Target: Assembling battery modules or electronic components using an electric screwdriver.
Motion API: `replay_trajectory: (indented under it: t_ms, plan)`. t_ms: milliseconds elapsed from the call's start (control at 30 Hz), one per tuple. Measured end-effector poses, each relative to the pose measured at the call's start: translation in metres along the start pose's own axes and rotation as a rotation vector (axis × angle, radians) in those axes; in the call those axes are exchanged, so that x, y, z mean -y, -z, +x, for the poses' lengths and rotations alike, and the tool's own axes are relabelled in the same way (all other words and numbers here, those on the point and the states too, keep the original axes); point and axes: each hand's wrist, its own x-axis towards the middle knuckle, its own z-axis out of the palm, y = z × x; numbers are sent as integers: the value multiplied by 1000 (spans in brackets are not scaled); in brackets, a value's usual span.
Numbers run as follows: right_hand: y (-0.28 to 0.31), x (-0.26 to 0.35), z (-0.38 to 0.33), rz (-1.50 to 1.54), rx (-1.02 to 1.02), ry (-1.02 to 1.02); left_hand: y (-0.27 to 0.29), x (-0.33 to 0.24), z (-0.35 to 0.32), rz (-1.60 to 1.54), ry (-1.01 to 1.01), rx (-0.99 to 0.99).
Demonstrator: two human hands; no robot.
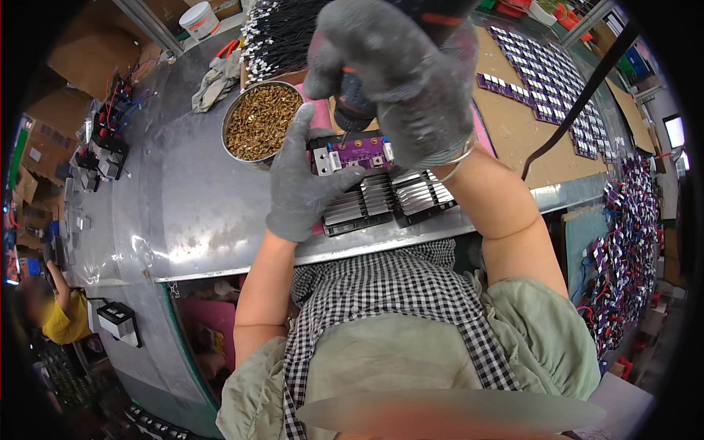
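Note:
My right hand [418, 84], in a grey glove, grips a dark power screwdriver [355, 103] with orange trim. The driver points down at the far edge of a purple circuit board [361, 152], where brass-coloured screws show. Around the board's left end is my gloved left hand [299, 183], its thumb along the near side and a finger reaching toward the far side, holding it. Just nearer than the board lie a finned heat sink [361, 202] and another heat sink [423, 195] to its right. My right hand hides part of the board's right end.
A round tin of brass-coloured screws [259, 121] stands beside my left hand. Black cables with white connectors [279, 37] lie behind. Rows of purple boards [546, 81] cover cardboard at the right, crossed by a dark cable [579, 103]. A co-worker in yellow [66, 315] is far left.

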Motion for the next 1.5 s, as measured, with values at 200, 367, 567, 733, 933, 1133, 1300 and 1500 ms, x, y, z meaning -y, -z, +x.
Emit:
replay_trajectory:
  t_ms: [200, 367, 567, 733, 933, 1133, 1300, 1500]
  plan:
    - [-8, -83, 15, 434, 482, 399, -6, -3, 4, 30, -51, 9]
    - [8, 5, 11, -77, 562, -156, 1, -5, 2, 25, -8, 11]
    - [-10, -75, 16, -269, 199, 713, -6, -1, 3, 84, -151, -9]
    - [8, -52, 31, -118, 351, 377, 0, -7, 1, -103, -33, 13]
    - [4, -52, 30, -152, 506, 335, 3, 2, 6, 3, -99, 33]
    - [19, -53, 20, 204, 619, 113, 2, -5, 8, -78, -66, 114]
    - [-4, 9, 12, 424, 20, -374, 2, -1, 4, -41, -131, 57]
    - [14, -9, 18, 466, 214, -326, 1, -7, 5, -14, -80, 64]
